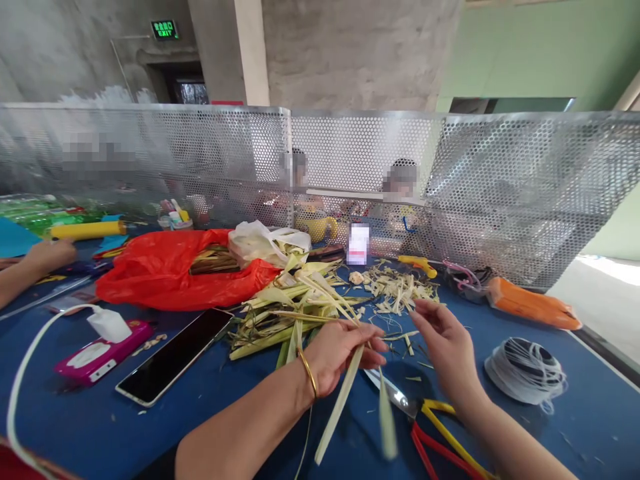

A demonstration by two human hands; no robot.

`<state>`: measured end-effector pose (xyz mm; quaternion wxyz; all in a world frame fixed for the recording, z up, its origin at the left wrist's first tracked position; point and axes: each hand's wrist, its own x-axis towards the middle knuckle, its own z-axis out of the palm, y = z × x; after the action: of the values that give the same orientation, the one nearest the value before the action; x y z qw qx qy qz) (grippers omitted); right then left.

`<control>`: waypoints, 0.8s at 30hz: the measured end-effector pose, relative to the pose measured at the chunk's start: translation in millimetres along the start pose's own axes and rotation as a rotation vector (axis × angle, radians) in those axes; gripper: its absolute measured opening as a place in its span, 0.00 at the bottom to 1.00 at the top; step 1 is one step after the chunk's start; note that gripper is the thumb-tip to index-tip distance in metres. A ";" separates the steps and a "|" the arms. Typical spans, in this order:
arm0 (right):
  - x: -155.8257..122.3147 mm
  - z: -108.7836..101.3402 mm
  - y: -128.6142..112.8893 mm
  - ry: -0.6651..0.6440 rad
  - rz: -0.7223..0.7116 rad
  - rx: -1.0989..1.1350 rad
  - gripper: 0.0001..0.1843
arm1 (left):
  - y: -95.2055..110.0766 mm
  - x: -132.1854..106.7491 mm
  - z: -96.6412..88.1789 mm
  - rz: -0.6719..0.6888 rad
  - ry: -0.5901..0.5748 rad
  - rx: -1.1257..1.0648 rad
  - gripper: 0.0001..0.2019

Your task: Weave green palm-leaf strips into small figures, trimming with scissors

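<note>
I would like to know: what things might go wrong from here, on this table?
The scissors lie close to the left hand, blades pointing toward it, so a careless move might nick a finger. The pale leaf strip in that hand is thin and could perhaps split if pulled hard. The string has loose loops, which might tangle.

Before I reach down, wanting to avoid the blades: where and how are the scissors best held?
Likely by the red and yellow handles, from the near side with the right hand: they splay toward the wearer, while the blades point away, toward the left hand.
</note>
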<state>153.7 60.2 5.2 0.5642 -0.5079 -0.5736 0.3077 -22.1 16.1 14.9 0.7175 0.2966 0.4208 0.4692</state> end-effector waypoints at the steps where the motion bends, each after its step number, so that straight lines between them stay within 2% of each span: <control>1: -0.2 -1.3 -3.5 -0.058 -0.083 -0.051 0.15 | -3.0 -2.1 2.0 -0.020 -0.034 0.059 0.08; 3: -6.1 0.0 -10.3 -0.276 -0.127 -0.087 0.12 | -9.6 -5.6 5.7 -0.071 -0.107 0.150 0.09; 4: -10.9 2.4 -12.9 -0.398 -0.080 -0.060 0.11 | -13.0 -6.7 7.2 -0.092 -0.142 0.184 0.09; 6: -21.2 8.6 -15.6 -0.587 0.106 0.053 0.13 | -19.2 -7.4 9.0 -0.121 -0.196 0.228 0.10; 8: -28.2 13.7 -16.3 -0.646 0.262 0.161 0.16 | -23.3 -6.3 9.0 -0.134 -0.216 0.228 0.10; 14: -26.1 13.3 -11.7 -0.480 0.354 0.326 0.19 | -19.4 -2.2 6.6 -0.132 -0.142 0.117 0.10; 17: -23.2 14.2 -2.6 -0.510 0.447 0.325 0.21 | -14.4 -3.1 6.9 -0.146 -0.140 0.096 0.10; 19: -20.0 14.5 3.7 -0.545 0.449 0.227 0.24 | -12.6 -3.6 6.7 -0.163 -0.139 0.100 0.10; 21: -15.1 12.3 7.0 -0.499 0.347 0.004 0.28 | -12.3 -3.5 6.1 -0.175 -0.127 0.110 0.09; 24: -9.2 5.6 2.6 -0.297 0.030 -0.314 0.29 | -14.7 -2.4 5.7 -0.168 -0.090 0.130 0.09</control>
<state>147.5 53.7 -1.3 0.3827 -0.5472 -0.6836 0.2944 -11.4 8.1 6.3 0.7517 0.3269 0.4411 0.3655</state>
